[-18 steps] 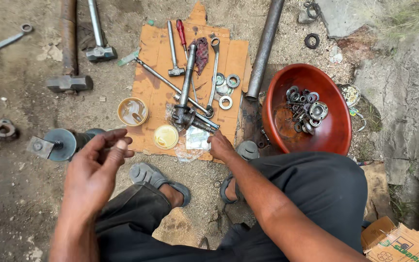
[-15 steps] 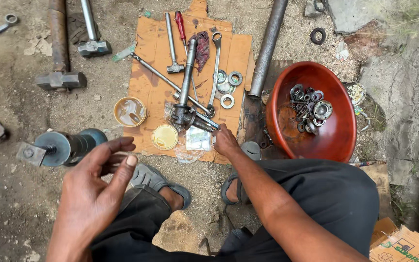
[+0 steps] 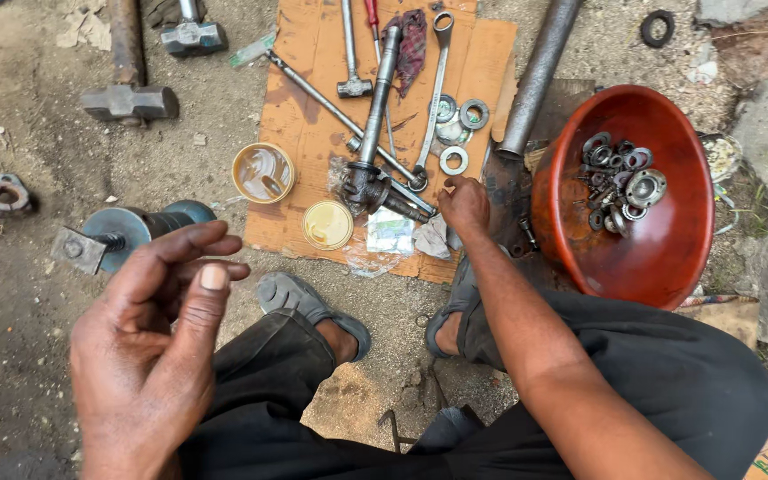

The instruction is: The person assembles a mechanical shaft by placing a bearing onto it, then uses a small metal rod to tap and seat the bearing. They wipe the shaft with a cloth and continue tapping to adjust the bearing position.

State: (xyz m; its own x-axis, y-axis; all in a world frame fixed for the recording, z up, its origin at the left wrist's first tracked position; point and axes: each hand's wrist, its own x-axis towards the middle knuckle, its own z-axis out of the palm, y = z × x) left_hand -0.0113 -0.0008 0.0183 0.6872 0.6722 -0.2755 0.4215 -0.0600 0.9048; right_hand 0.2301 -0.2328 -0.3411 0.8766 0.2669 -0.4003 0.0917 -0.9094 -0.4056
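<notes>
Your right hand (image 3: 464, 203) has reached further up the cardboard (image 3: 313, 133) toward the washer (image 3: 453, 160), fingers loosely curled, empty; your left hand (image 3: 148, 347) has risen closer, fingers open.

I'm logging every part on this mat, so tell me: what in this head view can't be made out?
- Right hand: its own back hides the fingertips; a grip is unclear.
- Left hand: looks empty; anything small pinched is hidden.
- Parts in the red bowl: piled, too small to count.
- Hammers: handles cut off by the top edge.
</notes>
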